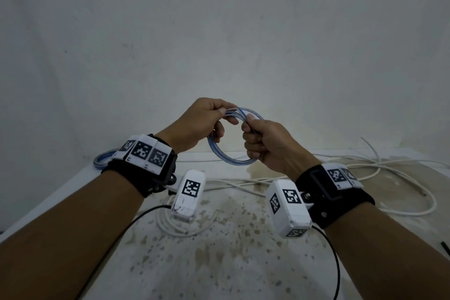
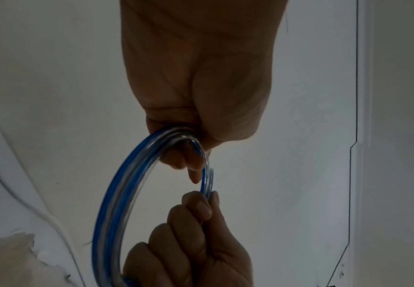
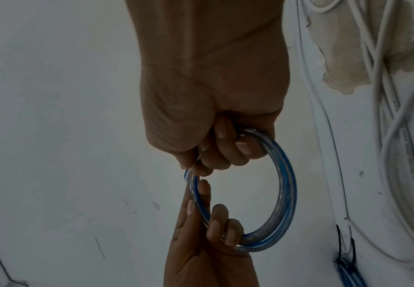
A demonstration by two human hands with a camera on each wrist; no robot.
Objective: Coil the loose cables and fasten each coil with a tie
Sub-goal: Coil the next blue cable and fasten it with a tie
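A small coil of clear cable with a blue stripe (image 1: 231,157) is held up in the air between both hands, above the table. My left hand (image 1: 207,119) pinches the coil's top left part between thumb and fingers. My right hand (image 1: 258,139) grips its right side in a fist, the thumb and forefinger pinching the strands near the top. From the left wrist the coil (image 2: 117,194) curves down from my left hand (image 2: 191,147) to my right hand (image 2: 195,223). The right wrist view has the coil (image 3: 284,194) as a full ring. No tie shows on it.
Loose white cables (image 1: 365,170) sprawl over the stained table (image 1: 231,263) to the right and middle. A white coil (image 1: 182,226) lies under my left wrist. Another blue-striped coil (image 1: 102,159) sits at the table's far left edge. A wall stands close behind.
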